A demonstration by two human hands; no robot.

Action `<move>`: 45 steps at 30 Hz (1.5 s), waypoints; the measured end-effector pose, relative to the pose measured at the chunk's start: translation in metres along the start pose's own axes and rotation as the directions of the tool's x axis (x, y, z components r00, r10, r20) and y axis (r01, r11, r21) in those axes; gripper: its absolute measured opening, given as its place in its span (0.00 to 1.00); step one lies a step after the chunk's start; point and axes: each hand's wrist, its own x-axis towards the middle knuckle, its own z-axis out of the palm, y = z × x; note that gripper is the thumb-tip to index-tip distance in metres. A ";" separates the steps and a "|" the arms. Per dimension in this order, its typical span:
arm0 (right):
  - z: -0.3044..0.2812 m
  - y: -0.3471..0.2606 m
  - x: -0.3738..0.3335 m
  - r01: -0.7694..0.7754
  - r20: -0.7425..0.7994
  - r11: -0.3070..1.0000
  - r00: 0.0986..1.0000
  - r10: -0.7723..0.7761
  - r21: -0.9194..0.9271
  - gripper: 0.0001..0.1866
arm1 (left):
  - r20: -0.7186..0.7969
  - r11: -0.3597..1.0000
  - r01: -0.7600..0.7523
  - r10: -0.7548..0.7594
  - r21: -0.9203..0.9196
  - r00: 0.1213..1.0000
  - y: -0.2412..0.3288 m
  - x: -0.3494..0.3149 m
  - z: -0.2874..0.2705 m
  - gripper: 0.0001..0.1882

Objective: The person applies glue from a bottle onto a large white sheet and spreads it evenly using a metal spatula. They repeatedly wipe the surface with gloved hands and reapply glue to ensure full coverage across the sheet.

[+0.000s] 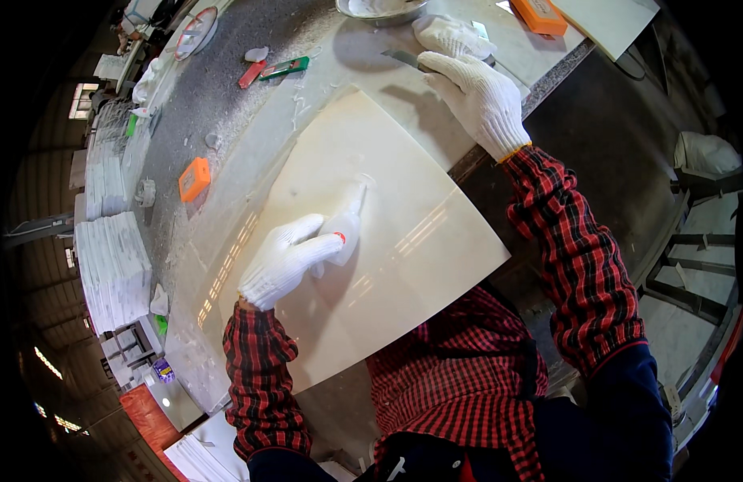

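Note:
A glossy cream stone-like slab (420,265) lies on the work table, its near corner reaching past the table's edge toward me. My left hand (277,261), in a white knit glove, is closed around a translucent white squeeze bottle (345,227). The bottle's narrow nozzle points away from me, at a wet-looking spot on the slab. Beyond the slab, my gloved right hand (480,100) is closed on a flat metal scraper (400,59), whose blade sticks out leftward above the table. Just past that hand rests a crumpled white cloth-like bundle (450,36).
A bowl (379,11) of white material stands at the far edge of view. A red cutter (252,75) and green cutter (285,68) lie left of it. Orange boxes (195,179) sit at left and far right. Stacked white slabs (113,273) stand at left.

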 end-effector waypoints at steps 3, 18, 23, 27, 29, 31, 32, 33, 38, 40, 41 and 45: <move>-0.001 -0.001 0.000 0.002 0.000 1.000 1.000 -0.002 -0.012 0.16 | -0.001 1.000 0.009 -0.009 0.015 1.000 0.002 -0.001 0.000 0.17; 0.000 -0.001 -0.001 0.002 -0.005 1.000 1.000 -0.001 0.015 0.15 | -0.021 1.000 -0.010 0.010 -0.021 1.000 -0.001 -0.001 -0.001 0.15; 0.001 0.000 -0.001 -0.006 0.007 1.000 1.000 0.006 0.003 0.15 | -0.050 1.000 -0.001 0.000 -0.023 0.999 -0.005 0.001 -0.001 0.15; 0.000 -0.001 -0.001 -0.010 0.005 1.000 1.000 0.010 0.000 0.15 | -0.045 1.000 0.001 -0.002 -0.023 0.999 -0.007 0.002 -0.001 0.16; 0.000 0.000 -0.001 -0.005 -0.002 1.000 1.000 0.005 -0.002 0.15 | -0.044 1.000 0.001 -0.002 -0.025 0.999 -0.003 0.001 0.000 0.16; 0.000 0.000 0.000 -0.006 0.000 1.000 1.000 0.006 -0.008 0.15 | -0.042 1.000 -0.003 0.001 -0.026 0.999 -0.002 0.001 0.000 0.16; -0.001 0.000 0.000 -0.009 0.004 1.000 1.000 0.009 -0.012 0.15 | -0.042 1.000 -0.006 0.005 -0.026 0.999 -0.002 0.001 0.000 0.16; -0.001 0.000 -0.001 -0.012 0.008 1.000 1.000 0.012 -0.017 0.15 | -0.042 1.000 -0.009 0.008 -0.025 0.999 -0.002 0.001 -0.001 0.16; -0.001 0.000 0.001 -0.033 0.070 0.999 0.997 0.036 -0.037 0.15 | -0.081 0.995 -0.034 0.026 -0.092 0.996 -0.008 -0.005 -0.003 0.14; -0.001 0.001 0.001 -0.032 0.071 0.998 0.997 0.036 -0.053 0.15 | -0.112 0.991 -0.071 0.058 -0.117 0.992 -0.008 -0.008 -0.006 0.14; -0.002 0.001 0.002 -0.024 0.054 0.999 0.998 0.026 -0.047 0.15 | -0.148 0.984 -0.100 0.078 -0.148 0.986 -0.011 -0.008 -0.007 0.15; -0.002 -0.001 0.002 0.011 -0.030 1.000 0.999 -0.011 0.005 0.14 | -0.338 0.927 -0.290 0.201 -0.238 0.919 -0.019 0.003 -0.018 0.18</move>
